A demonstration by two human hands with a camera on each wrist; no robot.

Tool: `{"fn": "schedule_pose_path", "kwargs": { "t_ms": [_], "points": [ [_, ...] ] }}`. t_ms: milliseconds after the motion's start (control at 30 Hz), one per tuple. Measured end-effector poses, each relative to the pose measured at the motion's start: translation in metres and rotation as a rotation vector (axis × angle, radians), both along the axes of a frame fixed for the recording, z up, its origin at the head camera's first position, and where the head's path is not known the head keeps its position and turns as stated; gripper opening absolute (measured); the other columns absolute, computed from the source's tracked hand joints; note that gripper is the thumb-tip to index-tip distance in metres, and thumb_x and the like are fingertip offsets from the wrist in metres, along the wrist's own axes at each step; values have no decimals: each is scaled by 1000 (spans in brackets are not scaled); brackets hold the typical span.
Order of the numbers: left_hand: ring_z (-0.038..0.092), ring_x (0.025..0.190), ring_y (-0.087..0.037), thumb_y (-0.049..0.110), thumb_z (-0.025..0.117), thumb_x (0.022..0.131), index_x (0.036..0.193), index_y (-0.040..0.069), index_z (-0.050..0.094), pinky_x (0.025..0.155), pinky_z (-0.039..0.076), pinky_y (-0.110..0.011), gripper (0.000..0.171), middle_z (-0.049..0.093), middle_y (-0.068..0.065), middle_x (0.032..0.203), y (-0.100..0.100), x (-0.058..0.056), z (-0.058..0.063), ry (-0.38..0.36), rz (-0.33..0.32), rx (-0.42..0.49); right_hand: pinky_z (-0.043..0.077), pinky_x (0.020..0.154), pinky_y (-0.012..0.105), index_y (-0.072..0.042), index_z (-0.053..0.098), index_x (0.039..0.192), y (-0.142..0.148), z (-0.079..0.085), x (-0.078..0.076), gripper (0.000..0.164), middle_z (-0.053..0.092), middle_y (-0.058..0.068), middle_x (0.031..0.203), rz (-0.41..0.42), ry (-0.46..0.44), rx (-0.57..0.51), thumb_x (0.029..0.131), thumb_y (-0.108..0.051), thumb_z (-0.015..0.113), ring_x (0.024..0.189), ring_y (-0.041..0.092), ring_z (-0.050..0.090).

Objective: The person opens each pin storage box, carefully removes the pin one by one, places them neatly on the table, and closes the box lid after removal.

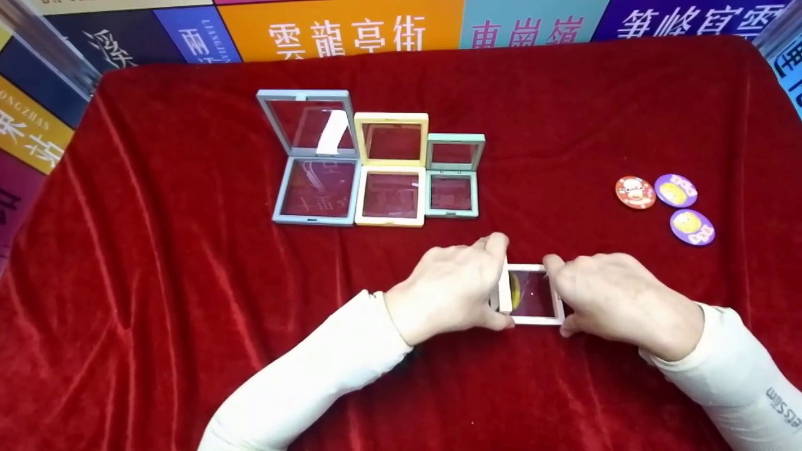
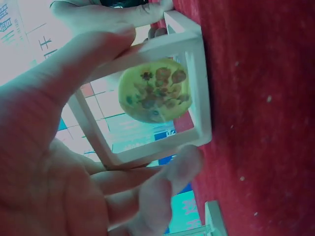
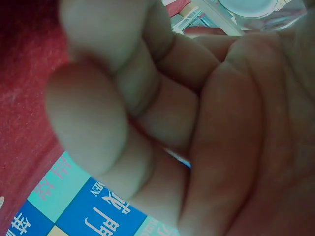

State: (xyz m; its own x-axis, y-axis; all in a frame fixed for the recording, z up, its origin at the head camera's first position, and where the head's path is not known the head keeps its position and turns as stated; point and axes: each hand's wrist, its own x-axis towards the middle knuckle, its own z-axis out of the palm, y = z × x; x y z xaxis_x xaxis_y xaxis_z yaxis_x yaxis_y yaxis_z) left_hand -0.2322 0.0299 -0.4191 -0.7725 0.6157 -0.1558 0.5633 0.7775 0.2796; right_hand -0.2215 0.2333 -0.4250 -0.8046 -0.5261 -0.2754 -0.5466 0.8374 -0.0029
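A small white hinged display frame point(image 1: 536, 321) lies between both hands, opened with one half flat on the cloth and the other raised. My left hand point(image 1: 460, 285) grips the raised half by its top and bottom edges, thumb on one side and fingers on the other. Against the clear film of that half shows a round yellow badge point(image 2: 155, 91) with a brownish floral pattern. My right hand point(image 1: 617, 294) pinches the right edge of the flat half between fingers and thumb. In the right wrist view curled fingers point(image 3: 88, 118) fill the picture and hide the frame.
Behind the hands, three opened display frames stand in a row: grey-blue point(image 1: 316, 220), yellow point(image 1: 388, 222) and green point(image 1: 452, 213). Farther right lie a red round badge point(image 1: 635, 192) and two purple ones point(image 1: 676, 190). Wrinkled red velvet cloth point(image 1: 188, 313) covers the table, with printed panels point(image 1: 351, 28) beyond.
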Motion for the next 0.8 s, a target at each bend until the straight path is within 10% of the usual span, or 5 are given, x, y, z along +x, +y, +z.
{"fn": "schedule_pose_path", "kwargs": {
  "t_ms": [400, 600, 800],
  "points": [
    [63, 68, -14, 56, 78, 66, 110, 14, 43, 55, 51, -29, 71, 62, 6, 91, 1, 2, -3, 26, 2, 2, 45, 53, 38, -2, 57, 115, 4, 8, -2, 78, 66, -4, 83, 12, -52, -29, 58, -49, 84, 65, 15, 59],
    [63, 65, -14, 58, 76, 66, 108, 13, 44, 54, 51, -29, 69, 61, 5, 89, 2, 3, -4, 89, -22, -7, 36, 47, 28, -15, 60, 90, -7, 4, 2, 44, 52, -7, 72, 46, 166, -217, 68, -47, 79, 55, 7, 42],
    [61, 65, -14, 59, 76, 67, 108, 14, 44, 53, 51, -29, 68, 60, 6, 90, 3, 3, -3, 78, -15, -6, 34, 45, 26, -16, 56, 77, -14, -5, 2, 39, 46, -4, 70, 96, 203, -226, 62, -36, 85, 55, 10, 40]
  ]
}}
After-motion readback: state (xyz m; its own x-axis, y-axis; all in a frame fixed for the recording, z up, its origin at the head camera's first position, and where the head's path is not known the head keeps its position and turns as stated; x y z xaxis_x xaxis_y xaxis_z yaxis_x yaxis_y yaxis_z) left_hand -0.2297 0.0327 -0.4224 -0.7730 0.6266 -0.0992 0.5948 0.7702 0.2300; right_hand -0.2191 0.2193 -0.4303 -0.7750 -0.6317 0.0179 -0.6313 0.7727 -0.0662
